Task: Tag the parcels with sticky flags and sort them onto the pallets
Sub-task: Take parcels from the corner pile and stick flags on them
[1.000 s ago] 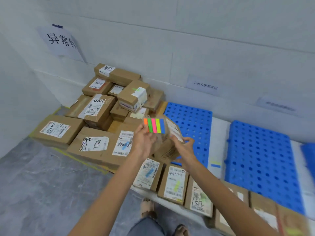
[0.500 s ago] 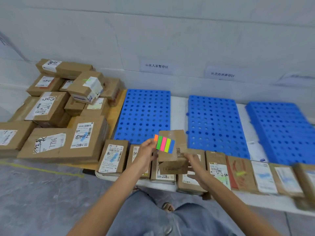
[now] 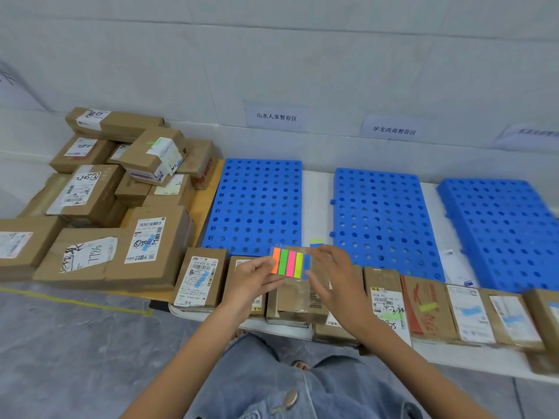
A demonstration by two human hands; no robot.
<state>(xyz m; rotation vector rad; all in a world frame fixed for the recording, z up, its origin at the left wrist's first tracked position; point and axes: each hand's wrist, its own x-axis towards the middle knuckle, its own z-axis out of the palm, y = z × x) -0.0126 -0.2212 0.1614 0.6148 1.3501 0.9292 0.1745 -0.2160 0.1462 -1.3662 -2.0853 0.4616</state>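
My left hand [image 3: 251,281] pinches a clear pad of sticky flags [image 3: 287,263] with orange, green, pink, yellow and blue strips. The straight fingers of my right hand [image 3: 335,279] reach the pad's blue right edge; blur hides whether they pinch a flag. Just below both hands a small brown parcel [image 3: 299,303] lies on top of the front row of parcels [image 3: 199,279]. Three bare blue perforated pallets lie behind the row: left pallet [image 3: 257,204], middle pallet [image 3: 381,219], right pallet [image 3: 499,231].
A pile of brown cartons [image 3: 90,192] fills the left side on a wooden base. Paper signs [image 3: 276,117] hang on the wall above the pallets. More labelled parcels [image 3: 429,306] line the white platform's front edge to the right. Grey floor lies at the lower left.
My view swung right from the carton pile to the pallets. The small parcel went from my right hand down onto the front row, and my right hand rose to the flag pad.
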